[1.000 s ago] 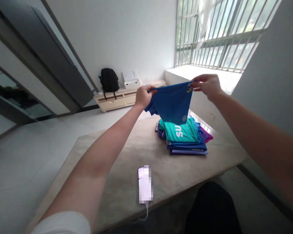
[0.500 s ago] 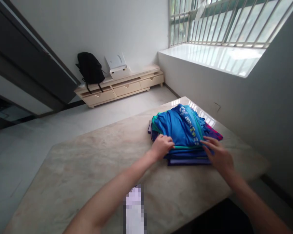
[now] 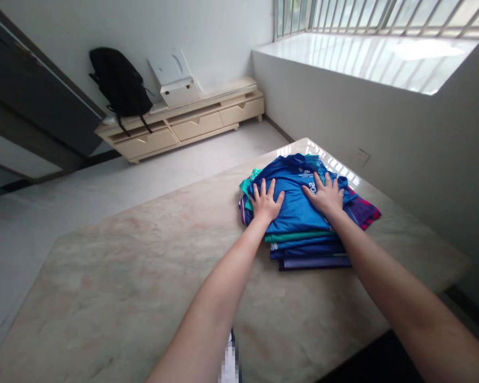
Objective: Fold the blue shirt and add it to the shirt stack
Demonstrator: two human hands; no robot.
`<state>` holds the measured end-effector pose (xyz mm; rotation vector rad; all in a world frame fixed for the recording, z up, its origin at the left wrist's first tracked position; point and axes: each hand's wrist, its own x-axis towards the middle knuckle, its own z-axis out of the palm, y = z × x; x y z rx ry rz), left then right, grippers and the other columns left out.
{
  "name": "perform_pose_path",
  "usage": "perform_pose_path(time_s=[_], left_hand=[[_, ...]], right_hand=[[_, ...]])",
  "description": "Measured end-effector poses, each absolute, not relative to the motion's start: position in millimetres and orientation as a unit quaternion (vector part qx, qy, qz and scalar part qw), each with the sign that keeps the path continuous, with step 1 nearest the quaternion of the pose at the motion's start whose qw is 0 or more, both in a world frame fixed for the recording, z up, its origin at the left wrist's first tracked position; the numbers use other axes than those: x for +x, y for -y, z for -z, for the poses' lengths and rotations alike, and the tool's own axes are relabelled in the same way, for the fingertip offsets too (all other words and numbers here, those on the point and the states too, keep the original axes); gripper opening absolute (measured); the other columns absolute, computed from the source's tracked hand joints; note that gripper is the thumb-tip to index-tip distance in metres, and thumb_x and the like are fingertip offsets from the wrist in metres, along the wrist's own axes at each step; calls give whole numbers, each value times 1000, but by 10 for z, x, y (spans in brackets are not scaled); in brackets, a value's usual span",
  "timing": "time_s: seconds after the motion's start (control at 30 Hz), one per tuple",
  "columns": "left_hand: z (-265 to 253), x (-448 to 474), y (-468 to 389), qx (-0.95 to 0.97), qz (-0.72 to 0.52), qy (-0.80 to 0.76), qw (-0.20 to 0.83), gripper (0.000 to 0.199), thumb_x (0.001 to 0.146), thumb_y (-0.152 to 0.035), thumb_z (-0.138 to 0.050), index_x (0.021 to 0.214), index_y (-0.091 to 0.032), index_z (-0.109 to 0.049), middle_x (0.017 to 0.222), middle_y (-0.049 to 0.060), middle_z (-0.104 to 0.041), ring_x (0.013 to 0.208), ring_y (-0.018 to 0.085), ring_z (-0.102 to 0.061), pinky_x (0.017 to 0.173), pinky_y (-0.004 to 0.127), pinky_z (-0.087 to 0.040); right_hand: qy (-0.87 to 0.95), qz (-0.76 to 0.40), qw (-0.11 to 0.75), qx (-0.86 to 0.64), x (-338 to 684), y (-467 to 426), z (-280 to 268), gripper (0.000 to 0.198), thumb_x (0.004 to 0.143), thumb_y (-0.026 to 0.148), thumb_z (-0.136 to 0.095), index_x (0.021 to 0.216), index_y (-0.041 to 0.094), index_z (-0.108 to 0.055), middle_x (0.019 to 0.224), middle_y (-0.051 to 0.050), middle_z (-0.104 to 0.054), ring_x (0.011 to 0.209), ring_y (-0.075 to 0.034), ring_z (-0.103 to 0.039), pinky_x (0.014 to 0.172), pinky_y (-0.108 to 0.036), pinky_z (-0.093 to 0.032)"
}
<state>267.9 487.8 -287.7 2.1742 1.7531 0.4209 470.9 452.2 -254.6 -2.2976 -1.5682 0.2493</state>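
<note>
1. The marble-patterned table (image 3: 123,287) fills most of the view; its far edge runs from the left up to a glossy corner near the wall under the window. Its left and near parts lie bare, giving wide room on that side.
2. The window ledge (image 3: 367,53) and the white wall below it stand just beyond the table's right edge, so room there is tight.
3. A low cream cabinet (image 3: 183,125) with drawers sits against the far wall, well apart from the table, with open floor between.
4. A black backpack (image 3: 117,82) and a white printer (image 3: 173,80) rest on that cabinet.
5. The stack of folded shirts (image 3: 303,244) sits near the table's far right corner, its layered edges facing the person, a purple-red piece poking out on the right.
6. The blue shirt (image 3: 293,205) lies on top of the stack.
7. The left hand (image 3: 265,202) lies flat on the blue shirt's left part, fingers spread, palm pressing down.
8. The right hand (image 3: 324,194) lies flat on its right part, fingers spread as well.
9. A blurred phone (image 3: 229,367) sits at the table's near edge.
</note>
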Motion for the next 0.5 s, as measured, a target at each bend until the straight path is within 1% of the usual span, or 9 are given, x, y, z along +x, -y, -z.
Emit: perform_pose_path(time_s=[0.1,0.2,0.27,0.33,0.4,0.43,0.5], left_hand=[[3048,2568,-4852,769,-166,-598,154,73,102,-68,-36,168,-40,-26,179,-3,-12,165,40,-7,129,69,-18],[3029,2571,-4848,767,-167,-600,155,72,102,-69,-36,168,-41,-26,179,-5,-14,165,37,-7,130,66,-17],[2994,2594,-4850,763,-163,-604,162,72,102,-69,-36,167,-41,-27,178,-5,-15,165,36,-8,131,65,-18],[2974,2609,-4848,761,-164,-606,163,72,102,-69,-37,167,-41,-28,178,-6,-16,165,35,-8,131,64,-17],[2973,2614,-4840,761,-168,-606,160,71,102,-68,-38,167,-41,-28,178,-6,-17,165,35,-7,132,62,-17],[2977,2614,-4837,761,-169,-607,157,71,102,-68,-39,167,-41,-29,178,-6,-18,165,35,-8,132,62,-17],[2990,2612,-4830,762,-170,-606,153,71,102,-68,-39,167,-41,-30,178,-6,-19,165,35,-9,132,61,-17]], right_hand=[[543,-94,162,-818,4757,-4501,2814,87,96,79,-40,168,32,-30,175,-15,-22,155,-47,-31,118,-69,-34],[535,-107,163,-822,4809,-4481,2823,92,93,84,-40,169,33,-28,176,-15,-19,155,-45,-33,119,-64,-37],[515,-133,176,-828,4862,-4499,2775,103,88,86,-46,170,30,-23,176,-17,-17,155,-44,-33,120,-62,-38],[492,-161,191,-834,4931,-4511,2752,121,79,90,-56,172,24,-15,176,-20,-16,157,-44,-31,122,-60,-37],[484,-173,193,-836,5000,-4501,2770,133,72,92,-62,172,18,-16,174,-23,-22,156,-45,-31,123,-59,-36],[486,-171,191,-836,5026,-4489,2790,134,71,94,-62,171,16,-19,171,-24,-28,155,-46,-34,122,-60,-36],[492,-153,187,-836,5053,-4461,2832,130,72,95,-58,169,15,-27,164,-24,-42,149,-47,-42,119,-60,-40]])
